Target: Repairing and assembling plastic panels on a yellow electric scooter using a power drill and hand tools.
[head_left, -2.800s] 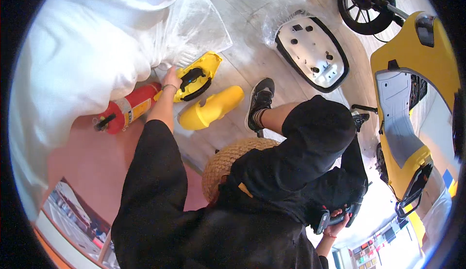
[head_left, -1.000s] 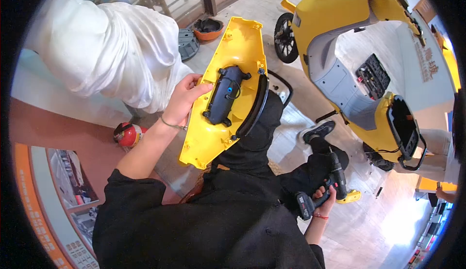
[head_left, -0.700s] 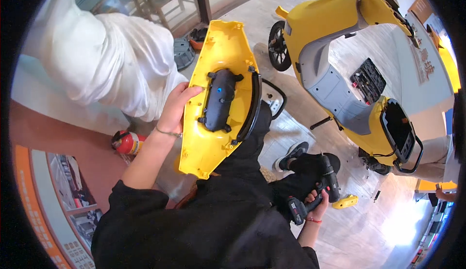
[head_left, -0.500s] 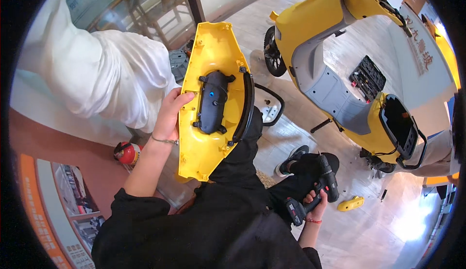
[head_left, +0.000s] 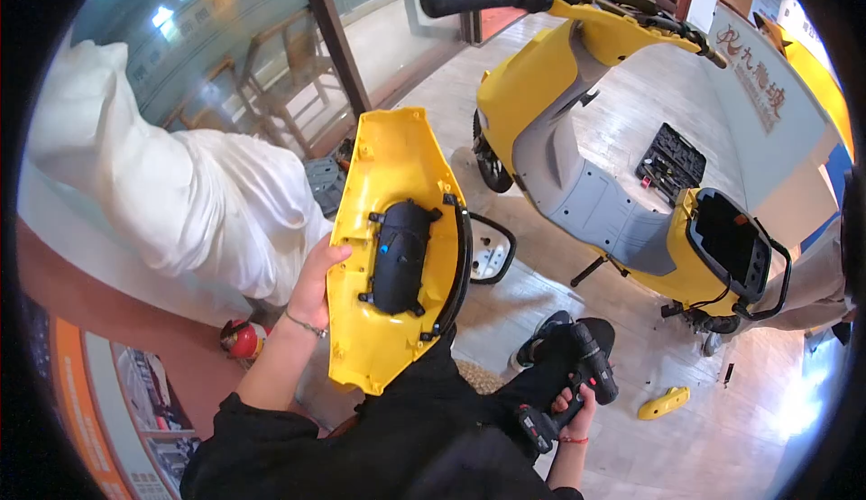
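Note:
My left hand point(head_left: 312, 279) grips the left edge of a yellow plastic panel point(head_left: 367, 171), held upright with its inside facing up toward me. Mounted inside it is a black elongated housing point(head_left: 401, 252) with corner brackets and a small blue spot. A curved black strip point(head_left: 453, 275) runs along the panel's right side. My right hand point(head_left: 574, 414) is closed round the handle of a black cordless drill point(head_left: 595, 360), near my bent right knee at the lower right.
A yellow scooter point(head_left: 532, 94) stands right; behind it someone's beige trouser leg point(head_left: 803, 284). Around me lie a tool case point(head_left: 675, 153), yellow part point(head_left: 663, 403), white-lined seat point(head_left: 492, 249) and red extinguisher point(head_left: 242, 339). A white-draped object point(head_left: 180, 184) fills the left, before glass panes point(head_left: 379, 22).
My left hand has lifted the yellow panel from the floor and holds it before me. The view has swung up, bringing the scooter's handlebar into sight. The drill stays in my right hand.

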{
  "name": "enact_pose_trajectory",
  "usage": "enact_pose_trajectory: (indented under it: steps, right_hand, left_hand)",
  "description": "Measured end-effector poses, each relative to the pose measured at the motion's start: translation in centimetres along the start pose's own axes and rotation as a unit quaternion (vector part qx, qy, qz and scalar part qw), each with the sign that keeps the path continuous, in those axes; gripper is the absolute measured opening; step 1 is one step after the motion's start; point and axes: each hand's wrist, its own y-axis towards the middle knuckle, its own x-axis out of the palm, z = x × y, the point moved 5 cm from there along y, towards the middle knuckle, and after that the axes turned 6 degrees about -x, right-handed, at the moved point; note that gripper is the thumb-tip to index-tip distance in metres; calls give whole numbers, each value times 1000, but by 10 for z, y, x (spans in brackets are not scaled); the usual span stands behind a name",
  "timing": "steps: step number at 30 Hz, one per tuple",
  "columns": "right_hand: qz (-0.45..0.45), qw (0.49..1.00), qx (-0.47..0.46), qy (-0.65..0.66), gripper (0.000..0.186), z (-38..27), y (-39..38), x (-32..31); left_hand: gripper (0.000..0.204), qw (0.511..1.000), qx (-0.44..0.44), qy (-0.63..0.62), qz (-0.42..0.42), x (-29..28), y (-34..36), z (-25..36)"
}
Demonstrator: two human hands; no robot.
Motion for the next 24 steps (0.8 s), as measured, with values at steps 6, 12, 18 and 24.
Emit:
enact_pose_trajectory:
  steps: [6,12,18,24]
  right_hand:
    - [19,1000,19,-13,39,-16,-22,8]
    - [26,997,-57,-40,41,-79,29,58]
    - [116,948,-279,-104,38,-251,110,88]
    - [115,977,-176,-41,33,-389,185,66]
  left_hand:
    - [47,997,-81,-1,15,13,44,-16]
    - [38,976,-180,22,123,-47,90,-43]
    - [38,940,-280,126,151,-46,144,-44]
    - [42,903,-349,160,195,-57,114,-16]
